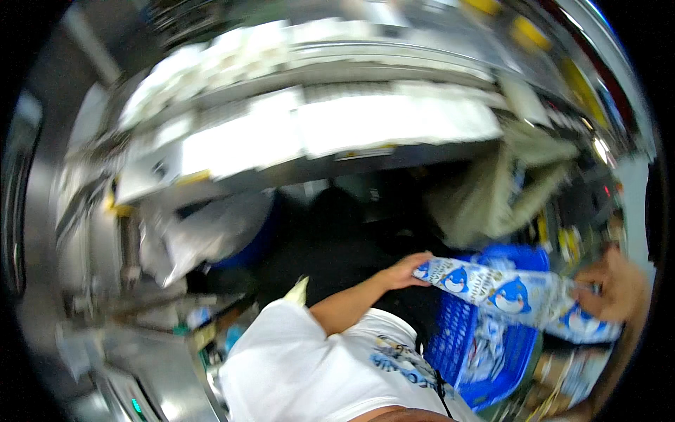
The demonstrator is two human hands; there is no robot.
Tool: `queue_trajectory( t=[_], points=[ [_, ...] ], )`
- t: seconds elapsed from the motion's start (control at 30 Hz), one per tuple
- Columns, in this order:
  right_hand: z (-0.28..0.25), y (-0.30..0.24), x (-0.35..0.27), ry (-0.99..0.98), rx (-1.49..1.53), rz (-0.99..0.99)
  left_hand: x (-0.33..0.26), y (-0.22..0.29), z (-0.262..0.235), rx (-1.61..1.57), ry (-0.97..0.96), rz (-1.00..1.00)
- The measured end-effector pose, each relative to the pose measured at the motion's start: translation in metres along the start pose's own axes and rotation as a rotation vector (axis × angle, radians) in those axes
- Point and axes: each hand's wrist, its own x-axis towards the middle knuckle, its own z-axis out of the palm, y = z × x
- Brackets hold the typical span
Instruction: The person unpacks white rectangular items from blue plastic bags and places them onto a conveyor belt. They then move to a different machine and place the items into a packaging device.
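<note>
A long white plastic packaging strip (510, 294), printed with blue cartoon fish-like figures, is stretched between my two hands. My left hand (410, 271) is closed on its narrow left end. Toward the right edge, my right hand (610, 287) is closed on the other end, and part of the strip hangs below those fingers. Beneath it stands a blue plastic basket (450, 346), its slatted side showing. Inside the basket lie more blue-and-white plastic packages (485, 352), partly covered by the strip. Motion blurs the right hand's fingers somewhat.
A metal worktable (380, 163) covered with white sheets (394, 123) runs across ahead. To its left is a blue bin (264, 235) lined with clear plastic (204, 235). A beige cloth or sack (485, 190) hangs at the right end. Cardboard (555, 376) lies beside the basket.
</note>
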Motion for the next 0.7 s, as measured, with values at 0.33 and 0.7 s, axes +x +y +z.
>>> queue_trajectory(
  t=[0.33, 0.7],
  points=[
    [0.012, 0.002, 0.022, 0.310, 0.018, -0.290, -0.003, 0.011, 0.005, -0.028, 0.046, 0.063],
    [-0.008, -0.011, 0.031, 0.320, 0.049, -0.406, -0.001, 0.022, 0.000, -0.021, 0.033, 0.154]
  ],
)
